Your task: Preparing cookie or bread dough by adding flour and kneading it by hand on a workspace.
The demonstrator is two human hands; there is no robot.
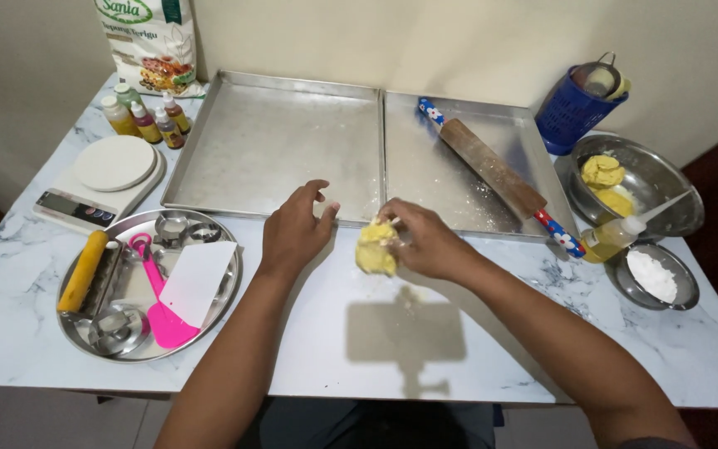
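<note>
White marble-patterned table [492,349] set against a plain cream wall. Two metal baking trays [276,150] lie at its far edge. Just before the trays, right hand [430,241] is clamped on a yellow dough lump [374,249]; left hand [294,231] hovers beside it, fingers loosely spread, holding nothing.

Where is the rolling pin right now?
In the head view, the wooden rolling pin lies diagonally in the right-hand metal baking tray, just left of the steel bowl holding yellow dough.
</note>
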